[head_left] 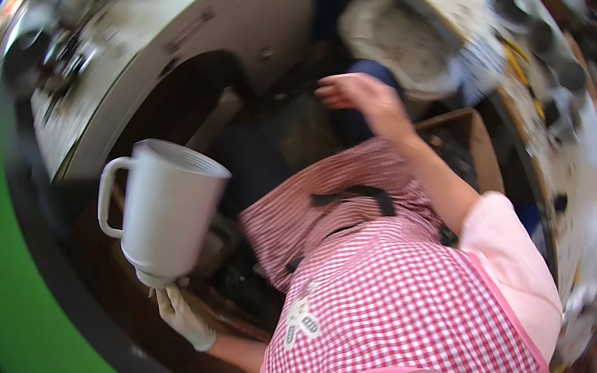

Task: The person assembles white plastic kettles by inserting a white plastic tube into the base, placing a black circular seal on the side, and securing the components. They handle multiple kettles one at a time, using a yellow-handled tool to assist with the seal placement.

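Left hand (180,318), gloved, holds a white jug (169,212) by its base, the jug tilting above it. Right hand (370,96), blurred, is empty and loosely spread, well apart. A cluttered surface (580,170) runs along the right; a whitish surface (118,44) stands upper left.

Left hand (188,324) gloved, at person's left, fingers in upward grip. Right arm (440,176) stretched forward; bare right hand (366,97) blurred, open, fingers pointing left.
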The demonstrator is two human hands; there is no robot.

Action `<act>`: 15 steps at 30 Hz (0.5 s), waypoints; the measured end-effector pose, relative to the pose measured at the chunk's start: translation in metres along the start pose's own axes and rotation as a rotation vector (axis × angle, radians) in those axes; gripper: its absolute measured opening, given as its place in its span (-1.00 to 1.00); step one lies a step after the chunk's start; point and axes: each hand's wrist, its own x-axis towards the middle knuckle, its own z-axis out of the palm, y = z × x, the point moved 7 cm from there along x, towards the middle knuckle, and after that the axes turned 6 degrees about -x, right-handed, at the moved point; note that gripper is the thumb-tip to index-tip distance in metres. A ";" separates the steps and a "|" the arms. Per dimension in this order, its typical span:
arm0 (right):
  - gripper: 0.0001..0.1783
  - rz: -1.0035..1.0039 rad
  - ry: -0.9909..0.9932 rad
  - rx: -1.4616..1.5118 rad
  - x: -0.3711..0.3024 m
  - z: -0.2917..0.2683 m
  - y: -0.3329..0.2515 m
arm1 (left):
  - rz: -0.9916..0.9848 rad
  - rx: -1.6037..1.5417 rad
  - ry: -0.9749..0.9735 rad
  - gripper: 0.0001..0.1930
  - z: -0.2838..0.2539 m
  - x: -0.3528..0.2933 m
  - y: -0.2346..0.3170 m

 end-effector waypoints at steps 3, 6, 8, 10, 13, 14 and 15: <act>-0.47 0.018 -0.356 0.206 -0.004 0.040 -0.016 | 0.316 0.175 -0.582 -0.76 0.111 -0.003 0.070; -0.33 -0.116 -0.667 -0.070 -0.041 0.062 -0.023 | 0.317 0.339 -0.910 -0.66 0.193 -0.008 0.081; -0.23 -0.258 -0.655 -0.174 -0.078 0.065 -0.027 | 0.214 0.091 -0.903 -0.43 0.234 -0.014 0.078; -0.20 -0.259 -0.507 -0.178 -0.096 0.050 -0.025 | 0.061 -0.059 -0.817 -0.29 0.265 -0.019 0.070; -0.37 -0.335 -0.344 -0.245 -0.102 0.003 -0.030 | 0.087 0.238 -0.797 -0.60 0.306 -0.025 0.050; -0.43 -0.319 -0.313 -0.289 -0.095 -0.023 -0.030 | -0.017 0.240 -0.757 -0.70 0.317 -0.025 0.034; -0.49 -0.378 -0.277 -0.307 -0.089 -0.055 -0.035 | -0.031 0.194 -0.773 -0.75 0.325 -0.029 0.027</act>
